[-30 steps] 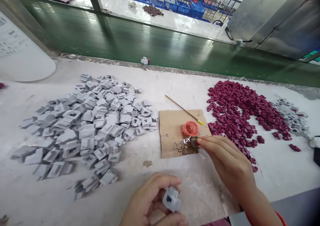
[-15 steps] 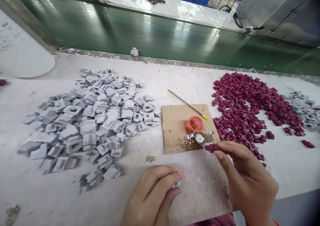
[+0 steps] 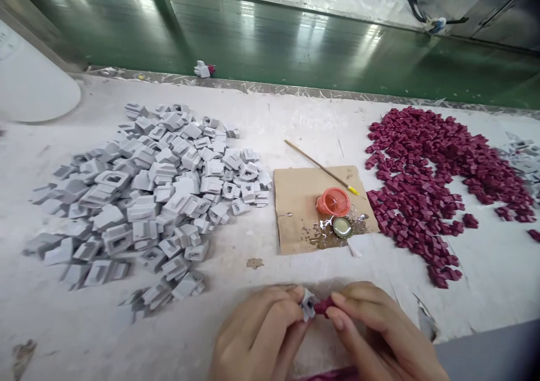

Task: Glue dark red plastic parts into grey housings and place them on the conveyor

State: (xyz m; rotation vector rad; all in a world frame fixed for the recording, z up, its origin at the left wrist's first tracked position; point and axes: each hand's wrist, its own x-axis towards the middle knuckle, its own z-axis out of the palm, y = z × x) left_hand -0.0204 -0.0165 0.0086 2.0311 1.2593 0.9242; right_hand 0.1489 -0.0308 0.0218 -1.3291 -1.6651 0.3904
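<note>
Both hands meet at the near side of the table (image 3: 236,282), and the clock directions run from there. The left hand (image 3: 261,330) has its fingers closed around a small grey plastic housing (image 3: 309,306), its opening turned toward three o'clock. The right hand (image 3: 379,330) pinches a maroon plastic piece (image 3: 323,306) between thumb and fingertips, its end at that opening; whether it has entered cannot be told.

At twelve o'clock lies a cardboard sheet (image 3: 291,192) bearing a red cup (image 3: 333,202), with an upturned bottle cap (image 3: 342,227) just beside it at the cup's five o'clock. Liquid wets the cardboard around the cap. A thin yellow-tipped stick (image 3: 321,167) slants over the far edge.

A heap of grey housings (image 3: 169,189) spreads at ten o'clock, a heap of maroon pieces (image 3: 434,161) between one and two. Beyond everything runs a green conveyor belt (image 3: 274,43).
</note>
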